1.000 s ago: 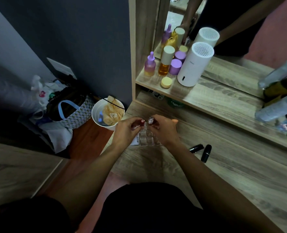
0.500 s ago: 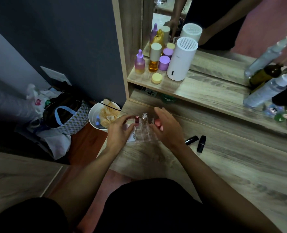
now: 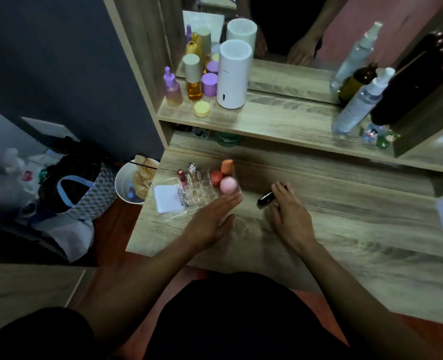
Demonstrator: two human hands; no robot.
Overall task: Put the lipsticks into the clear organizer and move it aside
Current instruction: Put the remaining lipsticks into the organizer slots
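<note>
The clear organizer (image 3: 202,193) stands on the wooden table (image 3: 345,229) near its left end. In its left slots stand a red lipstick (image 3: 181,175) and a clear-capped lipstick (image 3: 192,168); three makeup sponges (image 3: 227,185) fill its right side. My left hand (image 3: 212,219) is flat and open, its fingertips by the organizer's front right corner. To the right, my right hand (image 3: 290,214) lies over a black lipstick (image 3: 266,199) on the table, fingers spread and touching it, not closed around it. A second black lipstick is hidden under this hand.
A white pad (image 3: 166,199) lies in the tray part left of the slots. The shelf behind holds small bottles (image 3: 194,79), a white cylinder device (image 3: 234,76) and spray bottles (image 3: 358,105). On the floor to the left are a white bin (image 3: 127,185) and a bag (image 3: 82,188).
Both hands have let go of the lipsticks now standing in the organizer. My right hand has moved right onto the black lipsticks; my left hand has drawn back to the organizer's front corner.
</note>
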